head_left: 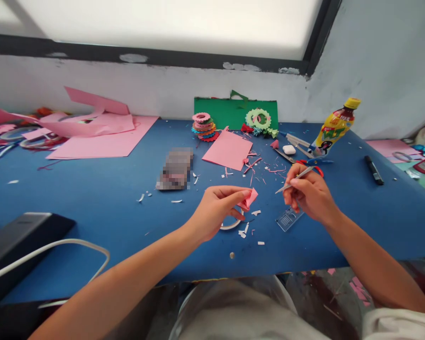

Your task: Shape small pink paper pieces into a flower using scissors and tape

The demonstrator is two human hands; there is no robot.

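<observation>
My left hand (217, 210) pinches a small folded piece of pink paper (250, 198) just above the blue table (92, 189). My right hand (310, 193) is closed around a thin silvery pencil-like tool (293, 180) whose tip points left toward the pink piece. A clear plastic ruler (288, 219) lies on the table under my right hand. A roll of tape (231, 225) shows partly below my left hand. Small paper scraps lie scattered around both hands.
A pink sheet (227, 149), stacked paper rings (203, 126), green card (233, 112) with a paper wreath (258, 118), scissors (310, 162), an eraser (289, 149), a drink bottle (335, 126) and a black marker (374, 170) lie behind. Large pink sheets (99, 137) sit far left. A dark device with white cable (17, 241) is near left.
</observation>
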